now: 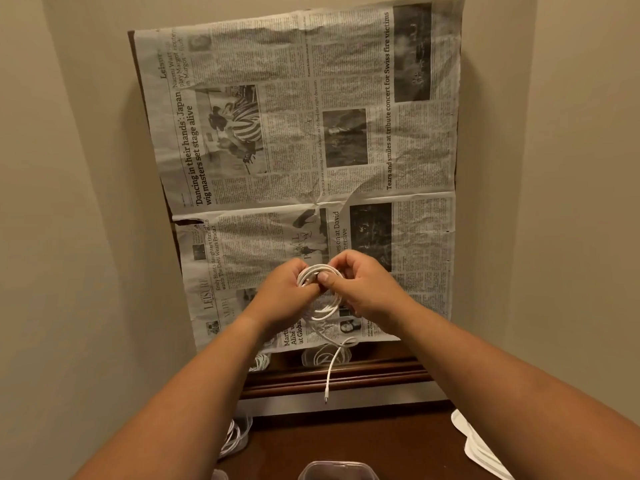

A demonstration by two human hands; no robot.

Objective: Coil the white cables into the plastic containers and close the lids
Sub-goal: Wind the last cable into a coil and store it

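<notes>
Beige walls, newspaper [294, 133] over dark wood tabletop [346, 441]. Roughly midway: white cable [320, 271] mostly coiled above the paper, pinched by curled fingers [341, 265] of left hand [284, 292] and right hand [363, 289], tail dangling. Open container [334, 471] waiting at near edge. Second container [235, 434] holding a coil. Lids [481, 445] apparently unfitted.

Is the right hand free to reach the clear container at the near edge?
Probably not yet: the right hand and left hand both grip the cable coil. Nothing blocks the container itself.
</notes>
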